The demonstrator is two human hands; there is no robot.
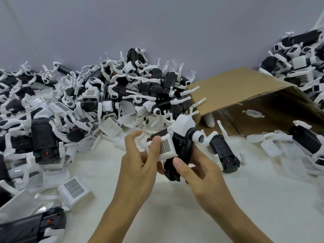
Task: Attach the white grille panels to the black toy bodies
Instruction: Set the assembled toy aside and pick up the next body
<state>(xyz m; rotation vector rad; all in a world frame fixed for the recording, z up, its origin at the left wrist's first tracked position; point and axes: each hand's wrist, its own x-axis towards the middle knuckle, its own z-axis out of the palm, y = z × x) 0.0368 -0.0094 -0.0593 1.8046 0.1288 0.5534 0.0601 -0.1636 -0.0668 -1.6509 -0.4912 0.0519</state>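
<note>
Two bare hands at centre hold one black toy body (177,155) w/ a white grille panel (164,148) against it. Left hand (138,165) pinches the panel; right hand (198,171) grips the body. Pile of toy parts (87,102) far left, tipped cardboard box (245,95) far right.

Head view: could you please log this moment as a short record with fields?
left hand: thumb presses the white grille panel
right hand: grips the black toy body
panel state: against the body, seating unclear
loose grille panel: on the table, lower left
pile: toy bodies heaped behind
cardboard box: tipped on its side, right
</note>
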